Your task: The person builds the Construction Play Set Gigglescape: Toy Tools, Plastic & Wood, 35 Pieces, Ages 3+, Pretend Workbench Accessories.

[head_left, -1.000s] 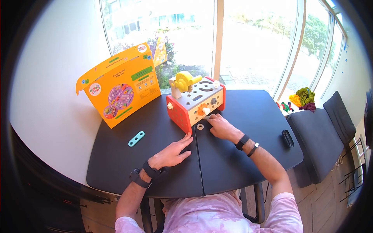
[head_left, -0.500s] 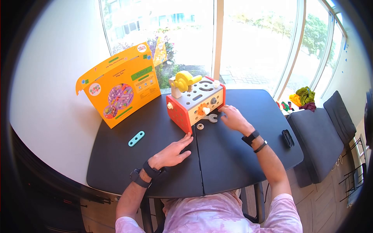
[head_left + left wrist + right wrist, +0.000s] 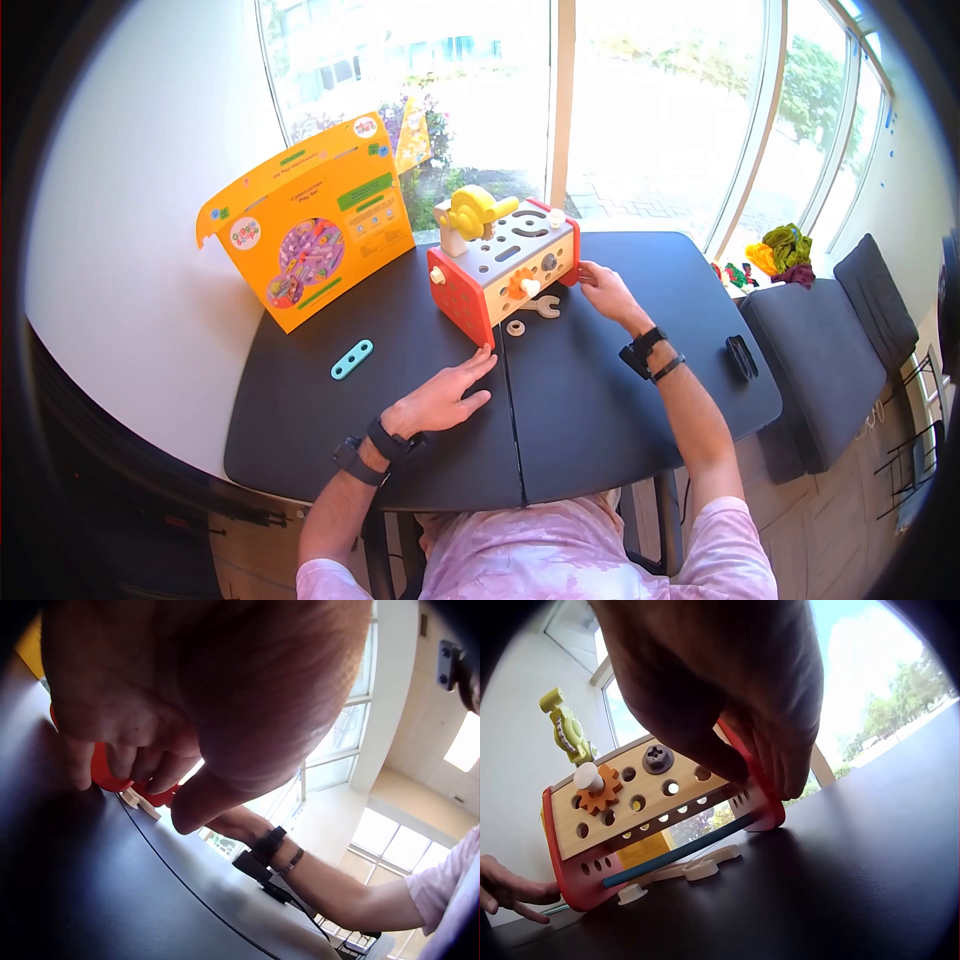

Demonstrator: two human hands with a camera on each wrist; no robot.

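Observation:
A toy workbench (image 3: 500, 312) with red end panels, a wooden front and a grey holed top stands on the table. My left hand (image 3: 440, 397) lies with straight fingers touching the near bottom corner of its left red panel (image 3: 462, 308), thumb apart. At the other end, my right hand (image 3: 608, 299) grips the right red panel (image 3: 769, 814), thumb on the inner side and fingers outside. A yellow toy saw (image 3: 468, 212) is mounted on top; an orange gear (image 3: 600, 796) and a grey bolt (image 3: 658, 759) sit in the front. Beneath the front edge lie a wrench (image 3: 546, 306) and a pale ring-shaped nut (image 3: 515, 333).
A teal strip with three holes (image 3: 345, 366) lies on the left of the black table (image 3: 620, 400). Behind it stands an orange printed box (image 3: 370, 235). A small black object (image 3: 740, 357) is near the right edge, and windows rise behind the table.
My right hand has let go of the wrench, leaving it below the workbench front, and moved right to take hold of the right red panel. My left hand has stayed in place.

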